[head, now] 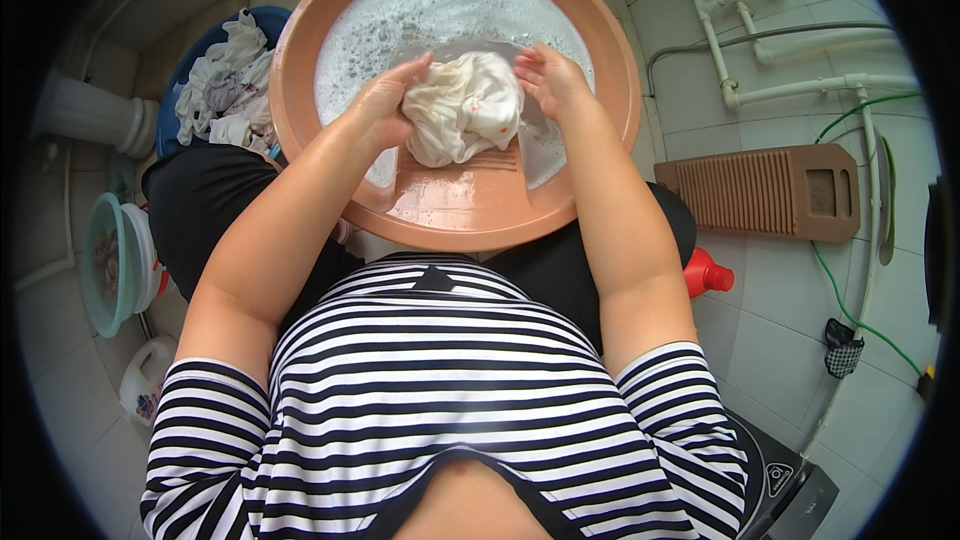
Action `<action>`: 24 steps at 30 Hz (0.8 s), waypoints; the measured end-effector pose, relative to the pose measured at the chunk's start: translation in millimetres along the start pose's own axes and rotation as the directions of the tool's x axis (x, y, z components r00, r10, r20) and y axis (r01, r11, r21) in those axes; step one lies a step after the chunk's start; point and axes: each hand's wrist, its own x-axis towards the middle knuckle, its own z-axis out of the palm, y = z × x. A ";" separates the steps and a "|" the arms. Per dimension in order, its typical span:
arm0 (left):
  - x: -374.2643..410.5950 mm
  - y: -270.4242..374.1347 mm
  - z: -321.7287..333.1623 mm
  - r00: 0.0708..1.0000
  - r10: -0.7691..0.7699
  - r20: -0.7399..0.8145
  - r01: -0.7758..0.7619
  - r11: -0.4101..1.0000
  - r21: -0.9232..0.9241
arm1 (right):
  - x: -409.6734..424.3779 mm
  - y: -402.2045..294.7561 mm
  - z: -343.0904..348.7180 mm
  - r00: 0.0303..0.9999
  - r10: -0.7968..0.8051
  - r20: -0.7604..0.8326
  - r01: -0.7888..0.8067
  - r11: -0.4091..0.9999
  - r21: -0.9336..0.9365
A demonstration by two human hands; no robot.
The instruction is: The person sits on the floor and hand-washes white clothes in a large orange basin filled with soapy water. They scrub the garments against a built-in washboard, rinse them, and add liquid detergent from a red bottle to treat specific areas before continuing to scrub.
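Note:
A bunched white wet cloth (463, 111) with small red spots lies on the ridged washboard part of a large orange plastic basin (450, 221). White suds (450, 4) cover the water behind it. My left hand (386, 101) rests against the cloth's left side, its fingers spread and curved around the edge. On the other side my right hand (551, 79) is beside the cloth, fingers apart and slightly blurred, with a narrow gap between them and the fabric. The underside of the cloth is hidden.
A blue basin (169, 101) of crumpled laundry (225, 86) stands at the left, near a pale green basin (120, 262) and a white jug (146, 382). At the right are a brown washboard (750, 193), a red bottle (707, 273), white pipes (810, 88) and a green cord (847, 311).

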 end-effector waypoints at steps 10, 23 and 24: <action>7.2 -5.4 -6.0 0.974 0.216 -0.070 -0.194 0.952 0.237 | -52.9 -37.8 30.0 0.794 0.054 0.605 -0.147 0.983 0.107; 15.0 -0.8 1.5 0.972 0.228 -0.046 -0.230 0.972 -0.037 | -74.1 -11.8 60.0 0.805 -0.297 0.513 0.341 0.940 0.010; 24.0 -3.6 -3.9 0.982 0.169 -0.079 -0.176 0.981 -0.084 | -89.5 -8.0 72.8 0.773 -0.375 0.511 0.362 0.923 0.131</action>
